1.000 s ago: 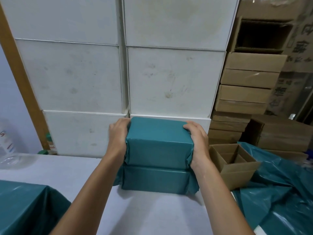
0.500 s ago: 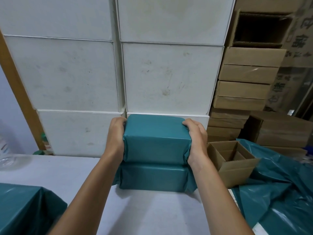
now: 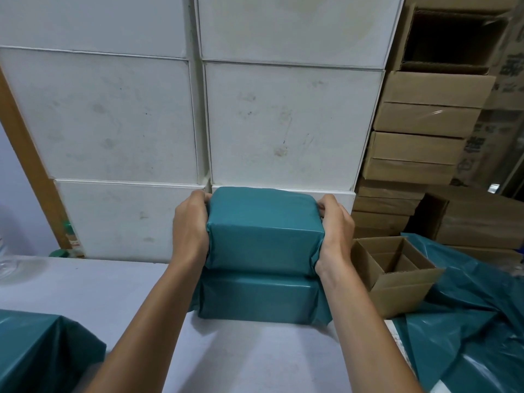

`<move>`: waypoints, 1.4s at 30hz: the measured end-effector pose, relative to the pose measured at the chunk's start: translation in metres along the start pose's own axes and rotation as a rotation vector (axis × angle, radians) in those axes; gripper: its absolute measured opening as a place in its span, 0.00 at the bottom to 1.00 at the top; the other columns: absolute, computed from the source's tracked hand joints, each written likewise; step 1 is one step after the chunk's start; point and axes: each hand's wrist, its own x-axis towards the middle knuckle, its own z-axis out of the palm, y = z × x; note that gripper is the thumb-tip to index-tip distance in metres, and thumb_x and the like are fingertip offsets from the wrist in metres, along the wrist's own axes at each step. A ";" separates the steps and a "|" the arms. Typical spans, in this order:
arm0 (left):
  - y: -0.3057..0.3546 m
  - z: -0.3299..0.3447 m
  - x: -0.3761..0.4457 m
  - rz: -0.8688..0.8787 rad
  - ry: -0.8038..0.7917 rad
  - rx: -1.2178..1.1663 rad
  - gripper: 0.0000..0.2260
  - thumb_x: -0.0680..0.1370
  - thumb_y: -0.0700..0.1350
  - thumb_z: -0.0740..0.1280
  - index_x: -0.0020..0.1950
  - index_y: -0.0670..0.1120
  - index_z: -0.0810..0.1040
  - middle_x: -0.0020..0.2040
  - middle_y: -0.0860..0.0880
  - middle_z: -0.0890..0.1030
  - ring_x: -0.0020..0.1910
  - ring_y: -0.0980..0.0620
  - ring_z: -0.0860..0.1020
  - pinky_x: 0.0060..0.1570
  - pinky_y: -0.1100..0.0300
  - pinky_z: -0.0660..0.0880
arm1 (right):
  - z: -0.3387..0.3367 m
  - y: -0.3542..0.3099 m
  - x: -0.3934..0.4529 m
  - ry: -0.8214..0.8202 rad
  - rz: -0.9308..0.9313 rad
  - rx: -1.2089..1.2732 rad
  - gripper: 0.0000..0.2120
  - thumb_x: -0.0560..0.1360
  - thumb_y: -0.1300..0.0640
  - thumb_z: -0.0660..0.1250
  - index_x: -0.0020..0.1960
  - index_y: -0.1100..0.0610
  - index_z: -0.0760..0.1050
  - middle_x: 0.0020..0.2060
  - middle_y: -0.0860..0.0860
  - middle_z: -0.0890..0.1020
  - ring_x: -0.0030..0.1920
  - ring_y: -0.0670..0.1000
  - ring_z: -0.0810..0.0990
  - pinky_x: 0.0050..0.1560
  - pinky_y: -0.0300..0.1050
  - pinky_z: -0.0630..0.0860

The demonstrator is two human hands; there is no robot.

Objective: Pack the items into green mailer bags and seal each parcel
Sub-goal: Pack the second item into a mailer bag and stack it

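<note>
Two green wrapped parcels are stacked at the middle of the white table (image 3: 93,290). The top parcel (image 3: 263,231) sits on the lower parcel (image 3: 258,300). My left hand (image 3: 190,228) grips the top parcel's left side, fingers curled over its far corner. On the right side my right hand (image 3: 334,231) grips it the same way. Loose green mailer bags (image 3: 465,330) lie crumpled at the right. Another green bag (image 3: 42,353) covers the near left corner.
A small open cardboard box (image 3: 397,282) with dividers stands right of the stack. White boxes (image 3: 286,123) are stacked like a wall just behind the parcels. Brown cartons (image 3: 419,143) are piled at the right back. A clear plastic item (image 3: 14,262) lies at the far left.
Both hands stay on the top parcel; the fingers have slid a little toward its far corners. The stack has not shifted on the table.
</note>
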 end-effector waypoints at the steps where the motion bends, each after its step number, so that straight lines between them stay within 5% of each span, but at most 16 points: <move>1: 0.001 0.000 0.000 0.006 0.013 0.008 0.15 0.74 0.56 0.58 0.35 0.50 0.78 0.37 0.49 0.80 0.39 0.46 0.74 0.44 0.47 0.69 | 0.001 0.001 0.001 0.013 -0.003 -0.001 0.07 0.75 0.52 0.67 0.44 0.55 0.78 0.40 0.53 0.78 0.41 0.53 0.73 0.41 0.49 0.68; 13: 0.005 0.001 -0.006 -0.043 0.008 -0.004 0.16 0.75 0.56 0.58 0.31 0.52 0.77 0.35 0.51 0.78 0.40 0.46 0.72 0.45 0.47 0.68 | 0.002 0.004 0.005 0.048 -0.011 0.002 0.09 0.73 0.51 0.66 0.43 0.54 0.82 0.41 0.57 0.83 0.42 0.54 0.77 0.43 0.51 0.72; 19: 0.006 0.002 -0.011 -0.056 -0.006 -0.032 0.12 0.74 0.50 0.61 0.33 0.50 0.65 0.32 0.50 0.67 0.40 0.46 0.63 0.41 0.46 0.61 | 0.001 0.004 0.005 0.048 0.009 -0.010 0.14 0.72 0.50 0.67 0.44 0.62 0.82 0.45 0.61 0.85 0.42 0.54 0.78 0.43 0.52 0.73; 26: 0.003 -0.006 -0.014 0.026 -0.060 -0.018 0.16 0.78 0.51 0.63 0.45 0.38 0.78 0.39 0.47 0.77 0.42 0.48 0.71 0.44 0.48 0.68 | 0.001 0.004 0.003 0.047 0.006 -0.018 0.13 0.72 0.50 0.66 0.41 0.61 0.81 0.40 0.52 0.83 0.42 0.54 0.77 0.43 0.52 0.72; 31: 0.002 -0.014 -0.019 0.136 -0.133 0.055 0.17 0.83 0.50 0.61 0.53 0.38 0.83 0.46 0.44 0.84 0.45 0.49 0.77 0.48 0.50 0.73 | -0.001 0.001 -0.003 0.018 -0.037 -0.053 0.04 0.74 0.53 0.68 0.43 0.53 0.76 0.39 0.52 0.74 0.40 0.53 0.70 0.42 0.52 0.66; 34: 0.005 -0.016 -0.023 0.144 -0.163 0.052 0.15 0.85 0.47 0.61 0.55 0.44 0.87 0.51 0.46 0.88 0.47 0.52 0.82 0.50 0.52 0.77 | -0.005 -0.003 -0.006 -0.008 -0.066 -0.096 0.10 0.73 0.53 0.69 0.37 0.52 0.71 0.37 0.51 0.71 0.40 0.53 0.67 0.42 0.52 0.64; 42: 0.013 -0.026 -0.021 0.160 -0.209 0.186 0.14 0.86 0.47 0.60 0.54 0.50 0.87 0.38 0.59 0.84 0.35 0.62 0.78 0.35 0.60 0.70 | -0.020 -0.022 -0.004 -0.143 -0.156 -0.374 0.12 0.76 0.55 0.67 0.35 0.56 0.76 0.34 0.53 0.74 0.38 0.53 0.71 0.40 0.49 0.67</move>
